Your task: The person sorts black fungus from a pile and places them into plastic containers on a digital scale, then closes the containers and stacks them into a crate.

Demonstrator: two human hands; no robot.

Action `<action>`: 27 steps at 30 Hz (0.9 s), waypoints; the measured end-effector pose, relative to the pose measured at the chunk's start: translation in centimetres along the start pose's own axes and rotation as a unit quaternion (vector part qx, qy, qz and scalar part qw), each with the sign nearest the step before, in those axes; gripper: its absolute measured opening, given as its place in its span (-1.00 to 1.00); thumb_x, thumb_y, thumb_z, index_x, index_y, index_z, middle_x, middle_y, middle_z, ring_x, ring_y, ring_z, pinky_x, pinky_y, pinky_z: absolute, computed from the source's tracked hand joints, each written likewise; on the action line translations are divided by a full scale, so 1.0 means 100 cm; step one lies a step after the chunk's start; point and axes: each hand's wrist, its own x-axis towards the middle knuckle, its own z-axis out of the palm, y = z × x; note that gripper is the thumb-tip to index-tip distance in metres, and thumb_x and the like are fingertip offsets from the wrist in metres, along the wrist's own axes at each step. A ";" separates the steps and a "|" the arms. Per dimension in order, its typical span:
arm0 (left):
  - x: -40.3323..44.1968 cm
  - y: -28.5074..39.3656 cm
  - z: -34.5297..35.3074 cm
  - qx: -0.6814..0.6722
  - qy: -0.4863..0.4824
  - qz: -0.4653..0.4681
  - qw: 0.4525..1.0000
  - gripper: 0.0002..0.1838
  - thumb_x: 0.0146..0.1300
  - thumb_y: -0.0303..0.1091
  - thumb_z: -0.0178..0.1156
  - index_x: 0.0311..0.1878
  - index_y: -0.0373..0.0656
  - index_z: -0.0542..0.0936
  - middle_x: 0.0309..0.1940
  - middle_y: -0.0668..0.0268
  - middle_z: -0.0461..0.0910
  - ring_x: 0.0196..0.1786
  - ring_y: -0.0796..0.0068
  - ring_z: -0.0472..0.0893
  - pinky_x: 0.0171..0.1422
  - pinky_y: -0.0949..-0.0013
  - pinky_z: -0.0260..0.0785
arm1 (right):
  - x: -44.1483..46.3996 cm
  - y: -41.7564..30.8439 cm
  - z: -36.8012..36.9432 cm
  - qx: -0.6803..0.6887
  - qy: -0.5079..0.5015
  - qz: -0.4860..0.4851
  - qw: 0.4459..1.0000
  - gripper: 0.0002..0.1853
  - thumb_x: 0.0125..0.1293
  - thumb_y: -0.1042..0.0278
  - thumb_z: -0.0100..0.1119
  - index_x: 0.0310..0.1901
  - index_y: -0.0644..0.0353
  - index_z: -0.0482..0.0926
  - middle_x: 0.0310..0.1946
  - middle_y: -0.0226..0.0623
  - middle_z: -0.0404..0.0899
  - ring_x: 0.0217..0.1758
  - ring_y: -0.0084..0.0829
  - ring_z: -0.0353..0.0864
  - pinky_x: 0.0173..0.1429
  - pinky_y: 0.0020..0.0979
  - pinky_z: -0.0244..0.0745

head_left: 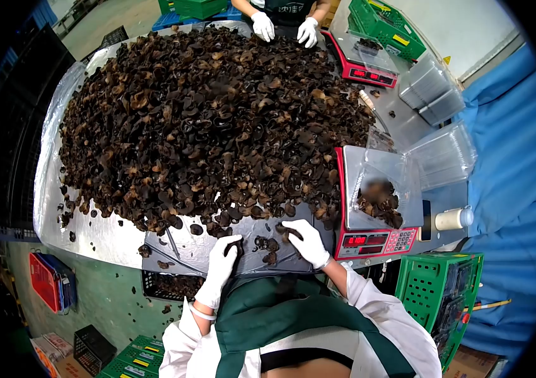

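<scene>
A big heap of dark brown wood ear mushrooms [217, 126] covers most of the table in front of me. My left hand [221, 263], in a white glove, is at the near edge with its fingers curled round a small dark mushroom piece. To its right, my gloved right hand [308, 246] pinches another wood ear mushroom [290, 232] between thumb and fingers. Between the two hands several loose mushroom pieces [269, 244] lie on the grey tabletop.
Beside my right hand stands a red scale [378, 242] bearing a clear plastic box [375, 167] with mushrooms. A second scale [369, 75] is farther back, near clear boxes [429, 88]. Across the heap is a co-worker's gloved hand [308, 31]. A green crate [419, 283] stands at right.
</scene>
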 end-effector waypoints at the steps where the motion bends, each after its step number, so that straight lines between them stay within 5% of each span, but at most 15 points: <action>1: 0.000 0.002 0.000 -0.109 -0.007 -0.089 0.990 -0.76 0.20 -0.59 0.07 -0.08 -0.26 0.60 -0.15 0.27 0.60 -0.03 0.39 0.56 0.14 0.34 0.38 | 0.001 0.004 0.001 0.050 0.017 0.026 0.998 -0.70 0.25 0.51 0.17 0.03 0.17 0.57 -0.16 -0.26 0.60 -0.10 -0.32 0.60 0.03 -0.38 0.49; 2: 0.001 0.005 -0.001 -0.109 -0.008 -0.090 0.990 -0.76 0.20 -0.59 0.07 -0.08 -0.26 0.60 -0.15 0.27 0.60 -0.03 0.39 0.56 0.14 0.34 0.38 | 0.000 0.003 0.000 0.254 -0.009 0.205 0.945 -0.77 0.33 0.46 0.14 0.01 0.21 0.58 -0.20 -0.35 0.60 -0.17 -0.48 0.59 -0.04 -0.49 0.48; 5: 0.014 0.017 0.004 -0.319 -0.062 -0.241 0.915 -0.88 0.30 -0.41 0.15 -0.20 -0.23 0.60 -0.29 0.40 0.57 -0.24 0.59 0.52 -0.15 0.50 0.38 | 0.013 -0.013 -0.023 0.482 -0.041 0.361 0.797 -0.80 0.37 0.43 0.08 -0.03 0.20 0.59 -0.26 -0.41 0.59 -0.24 -0.61 0.54 -0.14 -0.56 0.45; 7: 0.018 0.015 0.016 -0.116 -0.102 -0.166 0.974 -0.85 0.25 -0.33 0.25 -0.31 -0.21 0.57 -0.47 0.43 0.54 -0.38 0.60 0.50 -0.25 0.46 0.37 | 0.013 -0.013 -0.024 0.490 -0.024 0.382 0.783 -0.81 0.37 0.42 0.07 -0.04 0.21 0.58 -0.28 -0.42 0.59 -0.25 -0.62 0.53 -0.19 -0.57 0.45; 9: 0.021 0.041 0.029 0.056 -0.130 -0.018 0.990 -0.86 0.19 -0.33 0.29 -0.31 -0.18 0.57 -0.46 0.34 0.54 -0.39 0.51 0.53 -0.24 0.41 0.38 | 0.015 -0.014 -0.024 0.394 -0.005 0.318 0.862 -0.85 0.36 0.44 0.09 -0.09 0.20 0.59 -0.28 -0.41 0.59 -0.26 -0.60 0.54 -0.20 -0.55 0.46; 11: 0.022 0.039 0.043 0.244 -0.126 0.210 0.938 -0.73 0.14 -0.17 0.32 -0.17 -0.09 0.58 -0.32 0.31 0.58 -0.23 0.28 0.59 -0.09 0.32 0.45 | 0.016 -0.007 -0.018 0.355 0.011 0.273 0.894 -0.86 0.35 0.43 0.11 -0.11 0.20 0.59 -0.27 -0.41 0.60 -0.25 -0.61 0.55 -0.20 -0.55 0.46; 13: 0.020 0.040 0.053 0.422 -0.198 0.188 0.864 -0.71 0.17 -0.09 0.25 -0.14 -0.04 0.58 -0.32 0.32 0.54 -0.18 0.27 0.58 -0.02 0.31 0.45 | 0.016 -0.002 -0.013 0.315 0.030 0.225 0.922 -0.86 0.33 0.42 0.13 -0.13 0.19 0.60 -0.27 -0.40 0.60 -0.23 -0.62 0.56 -0.21 -0.56 0.46; 15: 0.022 0.035 0.055 0.429 -0.201 0.197 0.858 -0.74 0.21 -0.10 0.21 -0.13 -0.01 0.58 -0.35 0.32 0.50 -0.18 0.30 0.57 -0.03 0.31 0.45 | 0.024 -0.010 -0.012 0.080 0.037 0.096 0.992 -0.88 0.27 0.49 0.15 -0.18 0.23 0.59 -0.26 -0.27 0.62 -0.19 -0.39 0.63 -0.06 -0.42 0.50; 17: 0.024 0.028 0.053 0.404 -0.170 0.219 0.872 -0.78 0.20 -0.15 0.22 -0.16 -0.02 0.58 -0.34 0.32 0.51 -0.19 0.31 0.57 -0.07 0.30 0.45 | 0.028 -0.013 -0.009 -0.005 0.044 0.005 0.999 -0.86 0.23 0.49 0.17 -0.17 0.20 0.59 -0.23 -0.20 0.62 -0.15 -0.21 0.63 -0.03 -0.36 0.52; 21: 0.017 0.019 0.041 0.326 -0.145 0.207 0.911 -0.76 0.19 -0.17 0.22 -0.11 0.00 0.59 -0.34 0.32 0.50 -0.21 0.30 0.56 -0.18 0.29 0.46 | 0.035 -0.019 0.009 -0.114 0.022 -0.046 0.992 -0.84 0.26 0.30 0.17 -0.13 0.00 0.61 -0.25 -0.37 0.55 -0.21 -0.32 0.61 -0.18 -0.33 0.53; 24: 0.015 0.025 0.039 0.370 -0.177 0.193 0.891 -0.75 0.18 -0.19 0.24 -0.09 0.01 0.60 -0.29 0.32 0.52 -0.17 0.30 0.56 -0.18 0.27 0.47 | 0.034 -0.023 0.021 -0.241 -0.057 -0.074 0.966 -0.76 0.23 0.19 0.17 -0.09 -0.02 0.59 -0.22 -0.38 0.46 -0.19 -0.37 0.57 -0.16 -0.36 0.53; 27: 0.017 0.030 0.042 0.412 -0.193 0.174 0.874 -0.75 0.16 -0.21 0.26 -0.09 -0.01 0.61 -0.25 0.31 0.55 -0.17 0.27 0.58 -0.16 0.28 0.48 | 0.040 -0.007 0.029 -0.185 -0.021 -0.095 0.978 -0.77 0.22 0.22 0.19 -0.11 0.04 0.59 -0.23 -0.31 0.49 -0.22 -0.33 0.57 -0.13 -0.36 0.52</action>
